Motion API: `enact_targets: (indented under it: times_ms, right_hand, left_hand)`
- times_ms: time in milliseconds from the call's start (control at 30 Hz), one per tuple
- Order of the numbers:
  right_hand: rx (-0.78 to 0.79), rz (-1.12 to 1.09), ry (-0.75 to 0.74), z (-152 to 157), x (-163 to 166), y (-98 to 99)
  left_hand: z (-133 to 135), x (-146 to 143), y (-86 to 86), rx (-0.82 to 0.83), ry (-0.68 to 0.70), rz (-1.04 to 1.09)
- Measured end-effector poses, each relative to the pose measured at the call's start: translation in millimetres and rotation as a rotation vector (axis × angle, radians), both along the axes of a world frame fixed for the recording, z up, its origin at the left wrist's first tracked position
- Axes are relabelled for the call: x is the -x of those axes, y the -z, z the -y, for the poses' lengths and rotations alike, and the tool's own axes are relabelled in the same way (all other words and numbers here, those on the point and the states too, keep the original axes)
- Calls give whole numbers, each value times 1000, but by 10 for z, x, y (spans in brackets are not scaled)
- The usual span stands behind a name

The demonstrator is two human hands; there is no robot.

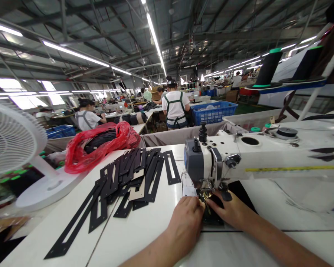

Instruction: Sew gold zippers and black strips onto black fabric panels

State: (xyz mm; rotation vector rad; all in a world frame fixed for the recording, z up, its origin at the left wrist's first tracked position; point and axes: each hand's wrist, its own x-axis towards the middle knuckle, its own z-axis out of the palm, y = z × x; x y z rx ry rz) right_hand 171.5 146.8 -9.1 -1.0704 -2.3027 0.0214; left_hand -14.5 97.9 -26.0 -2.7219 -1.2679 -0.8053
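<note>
1. Counter point(144, 237), carrying the sewing machine point(264, 152): stitching with skin this close could injure, I'd judge.
2. Blue basket point(211, 118) holds something pale.
3. Red bag point(128, 135) holds dark material.
4. Black piece point(243, 193) lies under the machine's head.
5. Left grip point(187, 218) curls, right grip point(230, 208) spreads its thumb; pinching, I can't tell.

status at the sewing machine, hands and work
Left hand, right hand both at black material. Grips unclear. Machine head partly hides it. Slotted strips aside, clear of hands.
</note>
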Motion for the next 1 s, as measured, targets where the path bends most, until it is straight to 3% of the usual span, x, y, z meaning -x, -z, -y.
enact_targets:
  times_ms: [200,300,433,533,667,833,1000]
  right_hand:
    - [30,14,147,-35,83,77]
    - [31,42,227,-67,142,73]
    - [28,81,227,-41,110,15]
    - [-9,94,148,154,-3,-13]
    - [-154,141,-130,439,-109,-58]
    - [143,134,-32,240,-39,-288]
    - [167,168,-14,116,4,-423]
  left_hand:
    - [-6,4,-18,-108,34,-10]
    - [-5,10,-14,-96,23,-15]
    - [14,33,-5,-38,15,-17]
    - [24,66,-21,1,65,13]
    - [-28,138,-104,104,137,59]
    - [-168,169,-265,198,-27,67]
    - [-166,22,-249,120,-195,33]
